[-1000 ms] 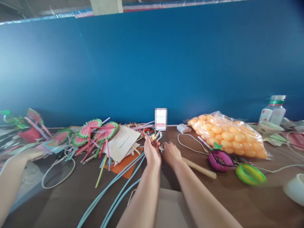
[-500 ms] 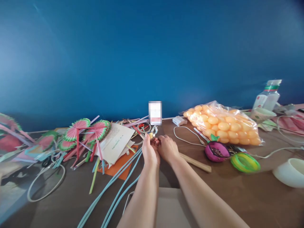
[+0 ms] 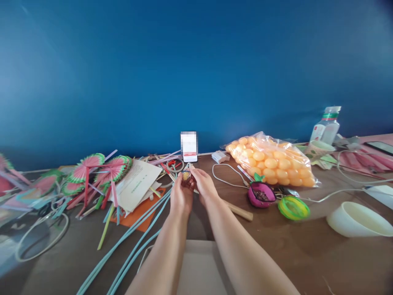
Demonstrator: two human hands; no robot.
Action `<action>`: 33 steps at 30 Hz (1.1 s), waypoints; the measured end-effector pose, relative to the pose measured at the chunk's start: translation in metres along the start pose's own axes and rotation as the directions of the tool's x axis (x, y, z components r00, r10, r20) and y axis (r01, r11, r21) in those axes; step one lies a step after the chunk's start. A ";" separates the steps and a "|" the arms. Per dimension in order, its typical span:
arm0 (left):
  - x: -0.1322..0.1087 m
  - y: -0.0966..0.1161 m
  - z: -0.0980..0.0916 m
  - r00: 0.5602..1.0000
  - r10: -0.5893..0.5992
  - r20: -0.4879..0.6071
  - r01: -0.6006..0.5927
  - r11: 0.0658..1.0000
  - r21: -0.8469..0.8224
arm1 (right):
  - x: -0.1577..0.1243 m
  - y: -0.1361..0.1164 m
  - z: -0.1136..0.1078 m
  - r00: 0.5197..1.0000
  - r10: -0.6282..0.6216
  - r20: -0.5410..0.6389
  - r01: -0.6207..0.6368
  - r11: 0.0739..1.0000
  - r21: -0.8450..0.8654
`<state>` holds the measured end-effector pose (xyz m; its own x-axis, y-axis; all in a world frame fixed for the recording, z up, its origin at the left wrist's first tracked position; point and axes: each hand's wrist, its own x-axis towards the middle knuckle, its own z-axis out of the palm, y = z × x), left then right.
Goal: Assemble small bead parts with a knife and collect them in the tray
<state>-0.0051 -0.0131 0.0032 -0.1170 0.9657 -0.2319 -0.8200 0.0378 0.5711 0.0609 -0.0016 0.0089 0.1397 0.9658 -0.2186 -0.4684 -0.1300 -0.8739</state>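
Over the middle of the table, my left hand curls round a small round object with a yellowish middle and a darker, shiny rim. What kind of thing it is I cannot make out. My right hand comes in from the other side, its fingers bent and pressed against the object's right edge. The fingers hide part of it. Just beyond both hands, a phone with a lit screen stands upright near the wall.
Left lie watermelon-patterned paper fans, papers and pale blue cords. Right are a bag of orange balls, a purple bowl, a green-yellow ring, a white cup, a bottle and a wooden stick.
The view has shifted right, so everything sits further left. My hands have turned and parted a little, and more of the round object shows between them.
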 end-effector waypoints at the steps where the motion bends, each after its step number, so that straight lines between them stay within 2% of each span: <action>1: 0.000 0.000 0.000 1.000 0.013 -0.002 -0.013 1.000 0.010 | -0.001 -0.001 0.001 0.999 0.015 0.028 -0.016 1.000 0.025; 6: 0.000 0.000 0.000 0.998 0.062 0.009 -0.063 0.997 0.037 | -0.006 -0.003 0.003 0.995 0.084 0.052 -0.089 0.991 0.096; 13: 0.000 -0.002 -0.004 0.994 0.105 0.039 -0.108 0.991 0.074 | -0.004 0.000 0.006 0.990 0.113 0.086 -0.126 0.979 0.162; 22: -0.001 -0.007 -0.006 0.983 0.145 0.115 -0.159 0.980 0.123 | -0.005 0.002 0.003 0.992 0.102 0.076 -0.115 0.974 0.195; 30: 0.005 -0.010 -0.010 0.986 0.137 0.097 -0.149 0.980 0.134 | -0.007 -0.001 0.002 0.994 0.108 0.037 -0.112 0.984 0.135; 33: 0.007 -0.011 -0.010 0.989 0.140 0.053 -0.146 0.981 0.130 | -0.009 0.000 0.002 0.996 0.085 0.032 -0.088 0.991 0.101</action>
<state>-0.0028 -0.0091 -0.0123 -0.2009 0.9736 -0.1081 -0.7142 -0.0700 0.6965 0.0576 -0.0096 0.0120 0.0711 0.9580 -0.2777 -0.5646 -0.1909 -0.8030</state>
